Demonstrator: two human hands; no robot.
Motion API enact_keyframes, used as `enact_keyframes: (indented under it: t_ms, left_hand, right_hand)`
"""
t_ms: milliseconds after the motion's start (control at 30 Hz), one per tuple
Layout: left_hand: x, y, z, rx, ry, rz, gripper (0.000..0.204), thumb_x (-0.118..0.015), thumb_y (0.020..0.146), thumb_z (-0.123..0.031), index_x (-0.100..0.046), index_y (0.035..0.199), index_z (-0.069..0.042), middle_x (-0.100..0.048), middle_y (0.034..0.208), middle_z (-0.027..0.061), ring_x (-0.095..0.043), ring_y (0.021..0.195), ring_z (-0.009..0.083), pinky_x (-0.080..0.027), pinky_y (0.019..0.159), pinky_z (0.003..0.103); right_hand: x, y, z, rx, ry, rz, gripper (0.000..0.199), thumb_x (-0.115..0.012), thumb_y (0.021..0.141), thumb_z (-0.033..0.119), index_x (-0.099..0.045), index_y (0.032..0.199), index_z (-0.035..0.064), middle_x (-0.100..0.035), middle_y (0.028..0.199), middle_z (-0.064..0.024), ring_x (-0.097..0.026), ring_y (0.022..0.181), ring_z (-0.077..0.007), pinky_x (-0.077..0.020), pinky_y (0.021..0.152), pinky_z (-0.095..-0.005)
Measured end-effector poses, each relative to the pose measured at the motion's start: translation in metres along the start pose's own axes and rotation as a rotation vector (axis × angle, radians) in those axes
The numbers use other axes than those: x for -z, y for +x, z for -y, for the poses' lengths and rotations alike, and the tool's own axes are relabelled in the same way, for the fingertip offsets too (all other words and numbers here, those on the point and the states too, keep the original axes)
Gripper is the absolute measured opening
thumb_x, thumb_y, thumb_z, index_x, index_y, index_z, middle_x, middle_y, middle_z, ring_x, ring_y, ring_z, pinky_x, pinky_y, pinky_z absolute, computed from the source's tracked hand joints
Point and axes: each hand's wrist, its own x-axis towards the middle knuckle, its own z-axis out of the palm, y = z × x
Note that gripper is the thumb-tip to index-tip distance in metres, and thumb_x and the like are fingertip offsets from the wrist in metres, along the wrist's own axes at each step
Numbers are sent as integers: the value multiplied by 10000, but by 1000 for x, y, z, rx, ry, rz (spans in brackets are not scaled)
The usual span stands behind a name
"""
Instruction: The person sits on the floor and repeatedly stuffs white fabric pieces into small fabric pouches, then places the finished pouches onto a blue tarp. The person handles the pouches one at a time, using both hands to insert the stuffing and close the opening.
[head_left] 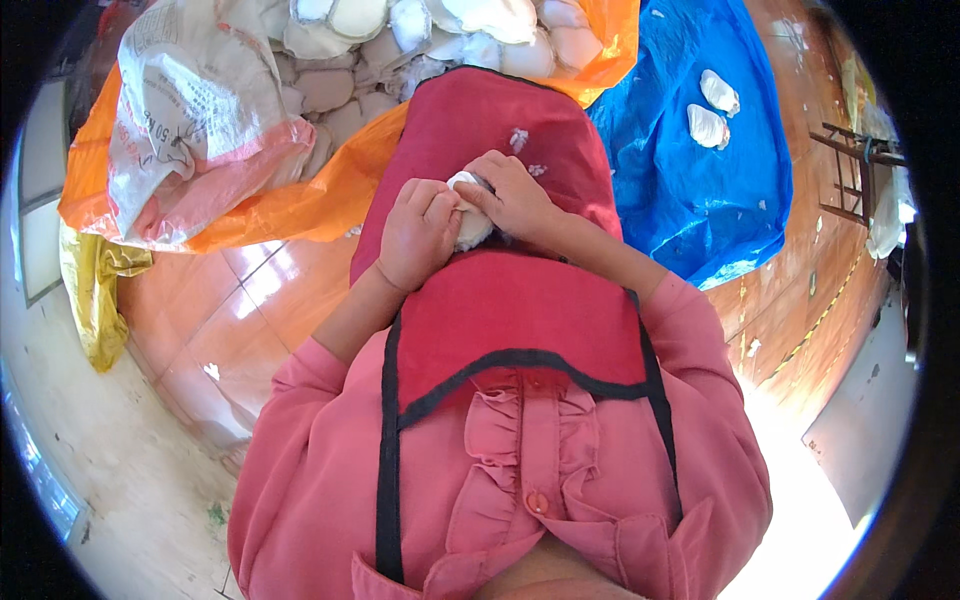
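My left hand (pixel 416 232) and my right hand (pixel 516 200) meet over my lap. Both are closed on a small white padded piece (pixel 474 231), soft-looking with a fuzzy edge. The right fingers and thumb press its upper part, and the left fingers curl over its left side. Much of the piece is hidden behind my fingers, so its exact kind cannot be made out. Beneath lies my red apron (pixel 430 120), with white fluff tufts (pixel 518 139) stuck to it beyond my hands.
An orange sheet (pixel 350 165) ahead on the left holds several white padded pieces (pixel 330 90) and a printed white sack (pixel 200 90). On the right, a blue plastic sheet (pixel 650 150) bears two white pieces (pixel 709 127). A yellow bag (pixel 95 300) lies far left; a dark rack (pixel 850 165) stands far right.
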Motion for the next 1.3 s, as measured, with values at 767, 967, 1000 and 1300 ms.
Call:
enact_keyframes:
  t_ms: [767,967,1000,1300]
  left_hand:
    - [13,31,12,299,-365,353,328,-722,738,-201,-585,980,-26,-589,906,147,-598,872,312,-480,790,403]
    - [-10,18,22,253,-372,394,328,-741,694,-189,-569,937,-53,-597,844,154,-617,802,336,-497,719,409]
    - [-7,25,11,336,-418,429,343,-744,692,-196,-558,945,-58,-604,811,148,-629,766,321,-501,691,400]
    - [-12,17,7,738,-611,406,417,-779,706,-189,-509,989,-44,-627,812,128,-612,729,216,-501,669,345]
  right_hand:
    - [-11,-6,-2,-205,131,-432,182,-582,868,193,-661,780,55,-581,770,-122,-563,798,-318,-433,726,-427]
    - [-25,-17,-23,-102,83,-461,101,-588,778,138,-681,756,108,-600,779,-86,-585,800,-272,-469,733,-408]
    - [-37,-16,-31,-161,184,-475,103,-596,799,143,-679,755,103,-596,783,-90,-591,810,-269,-466,733,-406]
    - [-34,-4,-31,-442,271,-346,296,-649,854,315,-716,829,28,-663,851,-190,-643,821,-359,-492,764,-447]
